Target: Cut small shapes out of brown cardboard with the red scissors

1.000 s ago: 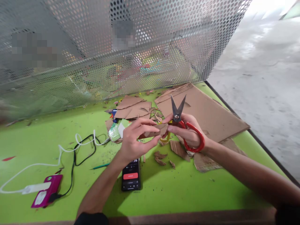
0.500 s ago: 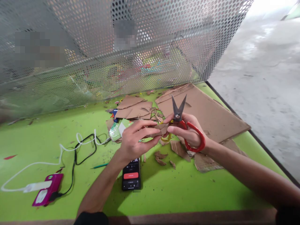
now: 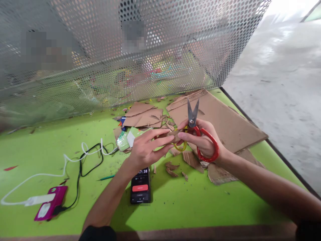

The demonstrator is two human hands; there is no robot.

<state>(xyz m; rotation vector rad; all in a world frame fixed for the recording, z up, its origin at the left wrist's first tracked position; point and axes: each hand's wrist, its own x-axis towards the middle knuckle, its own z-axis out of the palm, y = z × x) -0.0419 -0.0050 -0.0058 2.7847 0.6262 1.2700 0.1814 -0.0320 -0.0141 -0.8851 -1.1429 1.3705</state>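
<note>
My right hand has red-handled scissors hooked on it, their blades spread and pointing away from me. Its thumb and fingertips also pinch the right end of a small brown cardboard piece. From the left, my left hand grips the same piece between thumb and fingers, which partly cover it. A yellow looped thing shows just behind and below the piece; what it belongs to is mostly hidden. Both hands are above the green table.
A phone lies below my left hand. Cardboard sheets and scraps are behind and right. Cables and a magenta device lie left. A perforated metal screen stands at the back, with blurred people beyond.
The scissors have tilted a little and their blades are slightly closer together. The cardboard piece has shifted slightly between my hands, and more of the yellow loop shows.
</note>
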